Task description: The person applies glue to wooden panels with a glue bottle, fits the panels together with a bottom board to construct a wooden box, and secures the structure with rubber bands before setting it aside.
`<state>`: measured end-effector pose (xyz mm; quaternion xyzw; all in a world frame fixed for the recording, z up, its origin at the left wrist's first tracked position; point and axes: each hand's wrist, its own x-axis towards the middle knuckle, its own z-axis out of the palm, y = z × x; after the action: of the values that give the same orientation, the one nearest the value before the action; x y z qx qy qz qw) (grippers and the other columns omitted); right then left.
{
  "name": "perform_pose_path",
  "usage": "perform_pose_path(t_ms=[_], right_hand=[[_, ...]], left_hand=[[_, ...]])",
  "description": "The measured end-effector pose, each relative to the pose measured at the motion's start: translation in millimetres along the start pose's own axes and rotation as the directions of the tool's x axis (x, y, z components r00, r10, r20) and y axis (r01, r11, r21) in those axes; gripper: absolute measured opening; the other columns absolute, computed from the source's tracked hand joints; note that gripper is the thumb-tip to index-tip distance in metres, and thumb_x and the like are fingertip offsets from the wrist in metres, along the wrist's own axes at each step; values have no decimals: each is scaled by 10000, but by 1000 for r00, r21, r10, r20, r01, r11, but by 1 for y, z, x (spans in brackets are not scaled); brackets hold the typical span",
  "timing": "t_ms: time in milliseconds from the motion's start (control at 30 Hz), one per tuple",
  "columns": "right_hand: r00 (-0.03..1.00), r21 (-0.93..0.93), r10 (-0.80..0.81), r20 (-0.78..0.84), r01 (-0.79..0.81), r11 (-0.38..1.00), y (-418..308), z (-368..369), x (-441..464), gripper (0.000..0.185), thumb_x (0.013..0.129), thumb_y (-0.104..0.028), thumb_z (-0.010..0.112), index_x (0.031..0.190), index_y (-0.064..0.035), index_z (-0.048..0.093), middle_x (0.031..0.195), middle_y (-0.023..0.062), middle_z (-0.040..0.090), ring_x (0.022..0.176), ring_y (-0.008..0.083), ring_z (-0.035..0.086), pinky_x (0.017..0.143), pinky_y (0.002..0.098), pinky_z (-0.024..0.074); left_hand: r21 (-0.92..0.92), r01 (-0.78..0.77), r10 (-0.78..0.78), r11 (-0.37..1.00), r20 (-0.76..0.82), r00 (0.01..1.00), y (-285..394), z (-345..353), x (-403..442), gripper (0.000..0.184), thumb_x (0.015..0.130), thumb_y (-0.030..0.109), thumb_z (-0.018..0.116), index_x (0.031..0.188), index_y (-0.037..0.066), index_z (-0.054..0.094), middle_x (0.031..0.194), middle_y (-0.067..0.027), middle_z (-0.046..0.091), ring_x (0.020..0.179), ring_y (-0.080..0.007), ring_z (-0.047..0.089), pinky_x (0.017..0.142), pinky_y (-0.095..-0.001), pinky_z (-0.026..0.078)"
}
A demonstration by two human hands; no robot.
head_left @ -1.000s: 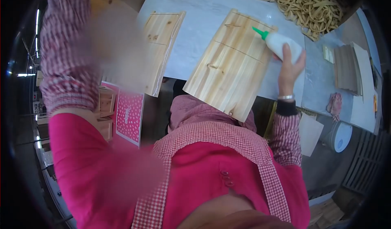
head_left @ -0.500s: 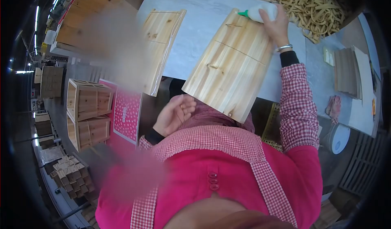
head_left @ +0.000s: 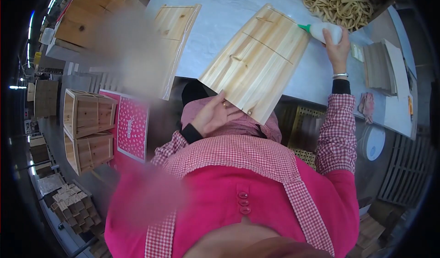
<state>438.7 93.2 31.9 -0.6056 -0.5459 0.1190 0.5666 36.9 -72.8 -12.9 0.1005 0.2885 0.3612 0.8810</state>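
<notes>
My right hand (head_left: 337, 51) is wrapped round a white glue bottle (head_left: 317, 32) with a green nozzle. The bottle lies nearly level, its tip at the far right corner of a tapered wooden panel (head_left: 256, 61). This panel has knots and two dark cross lines, and its near end overhangs the table edge above my lap. A thin line runs along its far edge. My left hand (head_left: 214, 116) holds the near left edge, thumb by the top face and fingers partly hidden below. A second wooden panel (head_left: 176, 38), with a shiny line down its right edge, lies to the left, partly blurred over.
A heap of pale curled strips (head_left: 337, 5) sits at the far right of the table (head_left: 208, 33). Thin boards (head_left: 380, 67) stand stacked at right. Wooden crates (head_left: 89, 113) and a pink patterned board (head_left: 132, 127) are at left, a white bucket (head_left: 373, 141) at lower right.
The bottle has travelled along the panel's far edge from the left corner to the right one. My left hand has moved right and up onto the panel's near edge. The panel has turned slightly clockwise.
</notes>
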Motion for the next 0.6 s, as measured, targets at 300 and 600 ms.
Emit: perform_pose_path(t_ms=[300,600], right_hand=[[983,-334,-183,32,183,925,-6,-28,-8,475,794,-308,765,1114,-21,560,912,167,673,787,287,683,723,390,529],[995,277,88,50,-99,956,-69,32,-75,401,828,-172,750,1105,1,517,951,131,636,783,213,663,514,293,563]], left_hand=[[168,-33,35,985,-8,999,5,13,20,514,1020,297,435,1399,-25,308,1348,-241,483,1210,-336,546,1017,-515,460],[40,-22,16,999,128,992,-1,6,29,510,1005,251,476,1409,-12,308,1373,-213,469,1258,-313,504,1025,-509,452]])
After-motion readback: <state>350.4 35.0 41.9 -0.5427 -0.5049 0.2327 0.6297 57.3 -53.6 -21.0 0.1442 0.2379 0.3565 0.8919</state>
